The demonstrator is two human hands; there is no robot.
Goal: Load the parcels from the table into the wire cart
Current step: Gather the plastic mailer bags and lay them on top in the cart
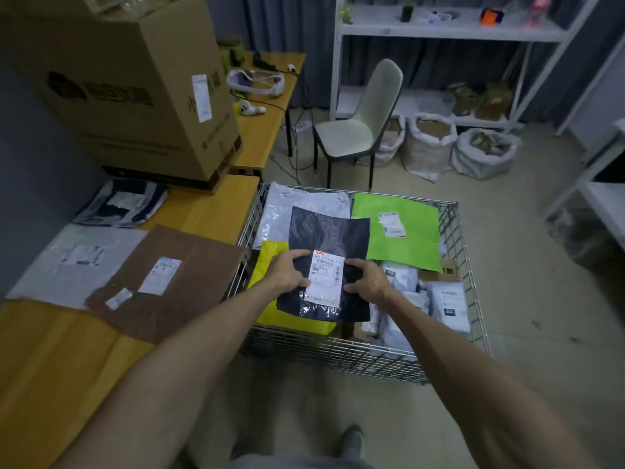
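The worktop [209, 211] carries a brown parcel [176, 282] and a pale parcel [77, 258]. Beside it, the wire cart [338, 358] holds a green parcel [399, 231], a yellow parcel [270, 258] and grey ones. Above these, the black parcel [328, 231] is clamped at its labelled end between the left grip [289, 274] and the right grip [367, 280], with fingers curled round both edges.

A parcel stockroom: wire cart [351, 358] of mailers, shelving [449, 32], sacks [483, 154].
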